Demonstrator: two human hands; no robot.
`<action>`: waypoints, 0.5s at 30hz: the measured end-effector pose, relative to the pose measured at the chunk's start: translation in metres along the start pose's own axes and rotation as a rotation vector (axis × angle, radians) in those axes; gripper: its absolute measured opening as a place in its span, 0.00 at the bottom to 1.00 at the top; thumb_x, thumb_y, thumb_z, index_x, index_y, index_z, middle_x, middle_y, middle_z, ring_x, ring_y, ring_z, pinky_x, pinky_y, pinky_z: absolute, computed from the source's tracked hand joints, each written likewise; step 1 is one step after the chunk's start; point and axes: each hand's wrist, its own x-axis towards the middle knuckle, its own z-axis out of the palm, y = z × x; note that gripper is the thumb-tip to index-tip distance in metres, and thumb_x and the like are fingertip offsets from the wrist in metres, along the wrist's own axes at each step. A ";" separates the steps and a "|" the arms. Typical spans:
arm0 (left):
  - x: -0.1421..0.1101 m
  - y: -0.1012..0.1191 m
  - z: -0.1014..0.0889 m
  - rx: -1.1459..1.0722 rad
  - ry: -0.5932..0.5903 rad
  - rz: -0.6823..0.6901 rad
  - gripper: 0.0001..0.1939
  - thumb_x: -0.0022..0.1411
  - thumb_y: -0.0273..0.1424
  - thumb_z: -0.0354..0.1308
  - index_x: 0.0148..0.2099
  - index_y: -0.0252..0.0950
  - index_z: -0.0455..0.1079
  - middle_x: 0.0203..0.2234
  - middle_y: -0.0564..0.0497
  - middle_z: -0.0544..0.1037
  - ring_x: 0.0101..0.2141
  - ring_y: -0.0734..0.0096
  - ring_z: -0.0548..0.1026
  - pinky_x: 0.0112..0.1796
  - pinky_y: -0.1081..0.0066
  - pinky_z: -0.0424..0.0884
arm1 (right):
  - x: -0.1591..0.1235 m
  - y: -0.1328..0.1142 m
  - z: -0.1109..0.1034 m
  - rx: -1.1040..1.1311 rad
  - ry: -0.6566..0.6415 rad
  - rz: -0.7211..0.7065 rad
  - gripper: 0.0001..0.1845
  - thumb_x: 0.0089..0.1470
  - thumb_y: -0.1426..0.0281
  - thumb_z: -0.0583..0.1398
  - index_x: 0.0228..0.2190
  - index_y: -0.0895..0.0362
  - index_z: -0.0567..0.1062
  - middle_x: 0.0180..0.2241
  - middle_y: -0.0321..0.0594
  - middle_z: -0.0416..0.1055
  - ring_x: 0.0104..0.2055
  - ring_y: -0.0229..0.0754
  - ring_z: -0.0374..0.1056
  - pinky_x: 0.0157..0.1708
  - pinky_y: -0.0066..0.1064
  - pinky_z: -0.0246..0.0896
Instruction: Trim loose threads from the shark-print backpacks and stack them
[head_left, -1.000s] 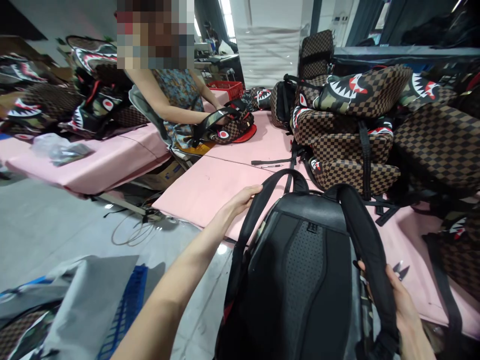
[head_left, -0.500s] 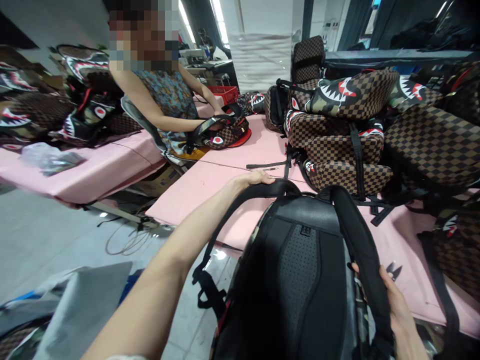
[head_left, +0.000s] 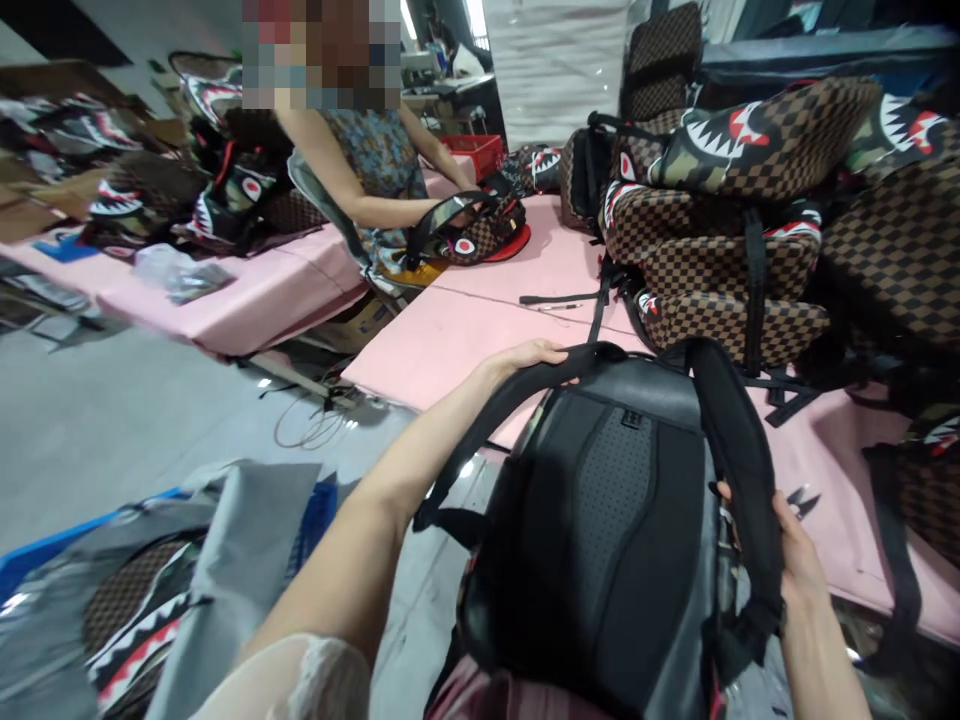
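Note:
A black-backed backpack [head_left: 570, 500] with a padded mesh panel faces me, tilted between the table edge and my lap. My left hand [head_left: 534, 358] is closed around the upper part of its left shoulder strap [head_left: 495, 405], and that strap's lower end hangs by the bag's side. At the right side, my right hand [head_left: 796, 545] grips the padded right shoulder strap [head_left: 742, 470], with fingertips showing on its inner edge. A pair of scissors [head_left: 804, 502] lies on the pink table just beyond my right hand.
Checkered shark-face backpacks [head_left: 727, 240] are piled at the back right of the pink table [head_left: 450, 320]. Across it, a person [head_left: 367, 150] handles another bag [head_left: 480, 235]. At lower left stands a blue bin [head_left: 30, 565] with grey lining and a bag inside. More bags [head_left: 232, 200] lie on the left table.
My view has turned left and down, showing more of the lined bin. The backpack's lower end now shows against my lap. Both hands keep their hold on the straps.

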 end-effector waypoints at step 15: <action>-0.246 -0.202 0.031 -0.288 0.411 -0.121 0.20 0.40 0.38 0.69 0.33 0.31 0.70 0.25 0.48 0.75 0.31 0.66 0.74 0.36 0.68 0.68 | -0.036 0.031 -0.106 -0.721 0.064 -0.093 0.25 0.31 0.55 0.70 0.32 0.57 0.77 0.30 0.44 0.77 0.28 0.43 0.70 0.20 0.27 0.63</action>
